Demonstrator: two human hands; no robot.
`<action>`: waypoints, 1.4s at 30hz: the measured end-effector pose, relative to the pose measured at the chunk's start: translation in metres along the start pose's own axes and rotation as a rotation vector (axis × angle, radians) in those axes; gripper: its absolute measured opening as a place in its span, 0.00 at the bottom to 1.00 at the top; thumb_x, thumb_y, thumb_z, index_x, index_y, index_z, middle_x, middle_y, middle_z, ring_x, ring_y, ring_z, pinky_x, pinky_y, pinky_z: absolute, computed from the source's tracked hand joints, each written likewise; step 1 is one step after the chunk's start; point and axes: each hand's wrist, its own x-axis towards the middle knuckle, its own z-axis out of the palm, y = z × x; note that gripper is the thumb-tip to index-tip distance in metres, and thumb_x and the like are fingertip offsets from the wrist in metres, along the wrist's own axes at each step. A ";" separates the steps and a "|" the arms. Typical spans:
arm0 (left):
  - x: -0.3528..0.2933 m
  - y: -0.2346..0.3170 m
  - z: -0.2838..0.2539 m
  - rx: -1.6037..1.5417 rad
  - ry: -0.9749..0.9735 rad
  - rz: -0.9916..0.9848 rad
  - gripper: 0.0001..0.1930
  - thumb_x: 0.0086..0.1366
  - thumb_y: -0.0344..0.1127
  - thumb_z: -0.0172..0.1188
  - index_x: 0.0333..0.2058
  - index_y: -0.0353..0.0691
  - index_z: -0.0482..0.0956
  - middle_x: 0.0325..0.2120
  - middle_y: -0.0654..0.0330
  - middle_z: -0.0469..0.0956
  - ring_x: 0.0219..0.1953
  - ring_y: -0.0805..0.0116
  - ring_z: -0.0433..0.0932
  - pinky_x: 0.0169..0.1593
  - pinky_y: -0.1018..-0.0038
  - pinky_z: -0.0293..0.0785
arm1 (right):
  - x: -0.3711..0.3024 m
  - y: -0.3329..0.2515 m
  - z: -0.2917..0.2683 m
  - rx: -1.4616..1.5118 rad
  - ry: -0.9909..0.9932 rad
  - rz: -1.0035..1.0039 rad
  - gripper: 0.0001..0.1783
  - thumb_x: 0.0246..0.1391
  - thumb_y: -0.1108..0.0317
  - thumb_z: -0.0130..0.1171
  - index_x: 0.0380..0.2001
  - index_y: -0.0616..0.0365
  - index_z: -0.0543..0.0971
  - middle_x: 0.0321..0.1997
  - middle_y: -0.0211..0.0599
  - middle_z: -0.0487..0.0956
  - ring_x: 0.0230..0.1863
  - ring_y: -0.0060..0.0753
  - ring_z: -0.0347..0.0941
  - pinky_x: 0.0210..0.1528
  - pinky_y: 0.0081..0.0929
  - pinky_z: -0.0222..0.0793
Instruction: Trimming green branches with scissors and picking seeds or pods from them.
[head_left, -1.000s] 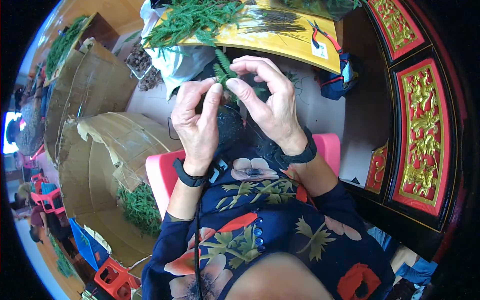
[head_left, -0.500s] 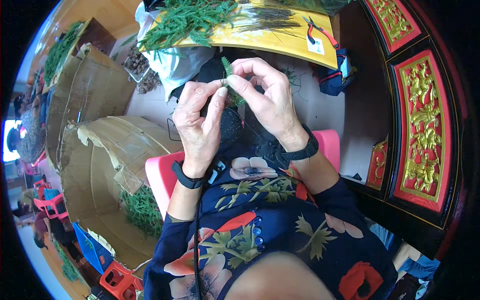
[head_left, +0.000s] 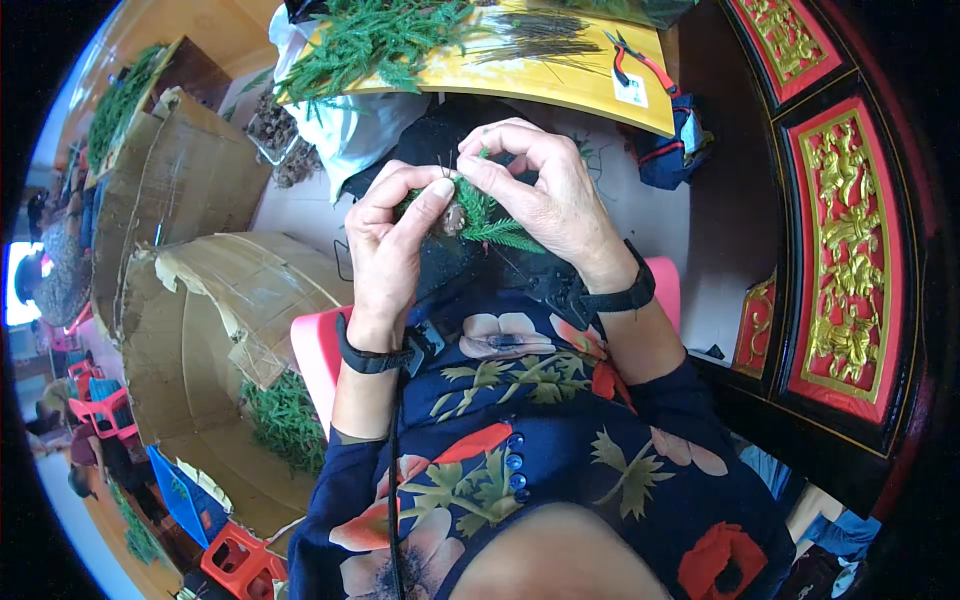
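Note:
In front of my lap, my left hand [head_left: 385,235] is closed, thumb and forefinger pinching the thin dark wire stems [head_left: 447,168] of an evergreen sprig [head_left: 485,208]. The sprig's green needles hang below the fingers, beside a small brownish lump [head_left: 453,220] that may be a pine cone. Close on the right, my right hand [head_left: 550,195] has its thumb and fingers pressed together near the stem tops. A bit of green shows between those fingers, but exactly what they grip is hidden.
A yellow table [head_left: 560,88] ahead bears evergreen sprigs [head_left: 385,45], dark wires [head_left: 545,38] and red-handled pliers [head_left: 640,62]. To the left stands an open cardboard box [head_left: 190,370] with greenery inside. A carved dark panel [head_left: 845,250] rises on the right.
The sprig has turned downward, so its needles now hang below my hands and wire ends stand up between them. My right hand has shifted slightly right and down.

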 end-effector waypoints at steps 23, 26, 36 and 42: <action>0.005 -0.010 -0.026 -0.438 -0.491 -0.573 0.08 0.59 0.32 0.59 0.37 0.37 0.79 0.28 0.70 0.75 0.30 0.82 0.70 0.38 0.83 0.64 | 0.002 -0.001 -0.020 0.049 -0.236 -0.376 0.05 0.46 0.70 0.63 0.28 0.59 0.81 0.37 0.30 0.75 0.31 0.22 0.71 0.33 0.19 0.65; 0.002 -0.008 -0.023 -0.410 -0.495 -0.597 0.09 0.59 0.32 0.59 0.37 0.37 0.79 0.27 0.70 0.75 0.30 0.82 0.70 0.38 0.82 0.65 | 0.002 -0.001 -0.021 -0.020 -0.244 -0.423 0.05 0.45 0.70 0.63 0.27 0.59 0.81 0.37 0.31 0.75 0.31 0.25 0.71 0.35 0.23 0.65; 0.001 -0.007 0.001 0.365 -0.150 -0.122 0.05 0.57 0.27 0.61 0.31 0.31 0.80 0.20 0.66 0.70 0.24 0.80 0.68 0.28 0.81 0.63 | -0.005 0.006 -0.010 -0.516 -0.082 -0.262 0.03 0.46 0.70 0.58 0.24 0.57 0.76 0.31 0.36 0.73 0.37 0.39 0.70 0.40 0.33 0.64; 0.004 -0.016 0.006 0.470 0.007 0.103 0.05 0.56 0.27 0.61 0.30 0.31 0.80 0.20 0.64 0.69 0.23 0.79 0.67 0.27 0.81 0.62 | 0.009 0.018 -0.021 -0.345 0.017 -0.050 0.09 0.47 0.65 0.60 0.27 0.59 0.78 0.34 0.38 0.76 0.40 0.41 0.71 0.41 0.36 0.66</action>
